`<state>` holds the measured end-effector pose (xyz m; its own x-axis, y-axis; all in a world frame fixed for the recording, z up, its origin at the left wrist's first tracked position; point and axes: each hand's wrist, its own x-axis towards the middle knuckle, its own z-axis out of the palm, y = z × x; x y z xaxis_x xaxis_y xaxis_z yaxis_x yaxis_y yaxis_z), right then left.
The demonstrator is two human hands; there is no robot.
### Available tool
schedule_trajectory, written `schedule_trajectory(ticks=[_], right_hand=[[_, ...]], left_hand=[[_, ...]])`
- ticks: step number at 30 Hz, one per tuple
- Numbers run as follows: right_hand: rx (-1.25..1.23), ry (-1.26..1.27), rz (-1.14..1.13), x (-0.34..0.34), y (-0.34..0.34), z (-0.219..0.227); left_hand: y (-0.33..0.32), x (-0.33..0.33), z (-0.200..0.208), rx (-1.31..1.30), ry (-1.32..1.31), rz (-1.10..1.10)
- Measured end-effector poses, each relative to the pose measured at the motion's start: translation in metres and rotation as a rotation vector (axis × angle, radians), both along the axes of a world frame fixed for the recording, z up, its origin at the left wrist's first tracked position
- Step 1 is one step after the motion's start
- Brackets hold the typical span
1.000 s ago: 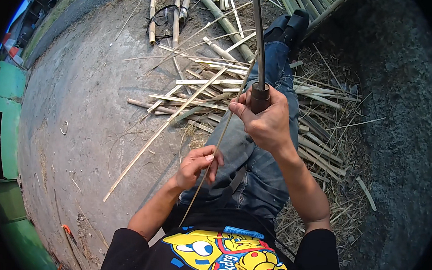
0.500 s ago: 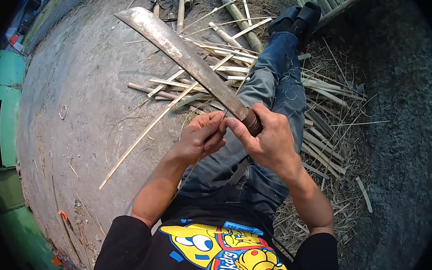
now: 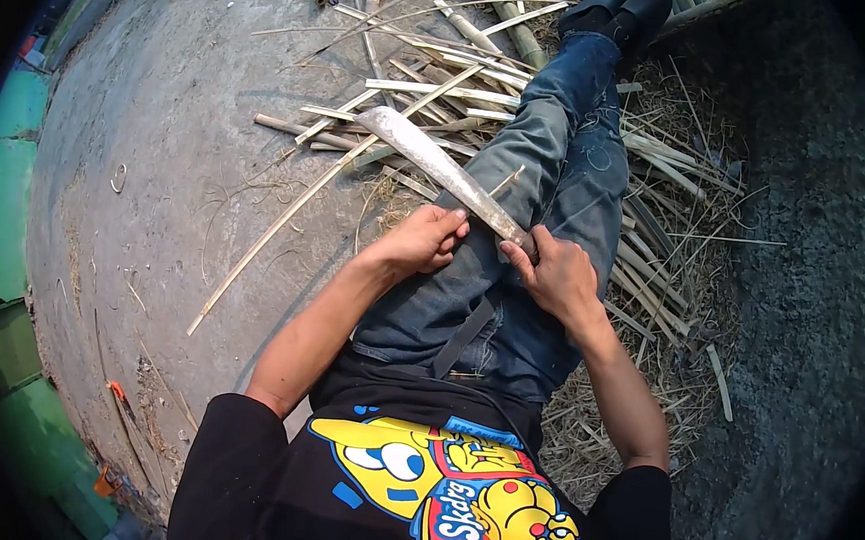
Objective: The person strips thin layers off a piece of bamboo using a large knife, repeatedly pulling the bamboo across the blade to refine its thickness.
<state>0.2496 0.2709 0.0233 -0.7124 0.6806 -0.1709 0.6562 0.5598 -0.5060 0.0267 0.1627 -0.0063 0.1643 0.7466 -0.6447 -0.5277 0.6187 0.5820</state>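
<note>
Machete (image 3: pixel 445 169) slants over the thighs of the jeans (image 3: pixel 419 314), tip up and to the left, handle in the right hand (image 3: pixel 560 279), fingers wrapped round it. Thin bamboo strip (image 3: pixel 508 180) shows past the blade's far edge, crossing beneath it. Left hand (image 3: pixel 421 239) just beside the near edge, curled tight, thumb and forefinger pinching the strip. Beyond the blade, split bamboo pieces (image 3: pixel 455 92) heaped on bare ground (image 3: pixel 169 242).

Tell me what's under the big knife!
Under the knife are jeans, some bamboo strips and a thin strip poking out. The parts right beneath the knife are covered, so they can't be seen.
</note>
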Motion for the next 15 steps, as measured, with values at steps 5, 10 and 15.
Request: schedule_trajectory(ticks=[5,10,15], right_hand=[[-0.005,-0.098,-0.062,-0.017,0.002,-0.012],[-0.043,-0.124,-0.132,-0.033,0.010,-0.022],[0.049,-0.073,-0.102,-0.043,0.006,-0.030]], left_hand=[[-0.002,-0.013,0.004,-0.094,-0.070,-0.028],[-0.015,-0.005,0.012,-0.118,0.061,-0.017],[-0.026,0.016,0.017,-0.112,0.181,0.080]])
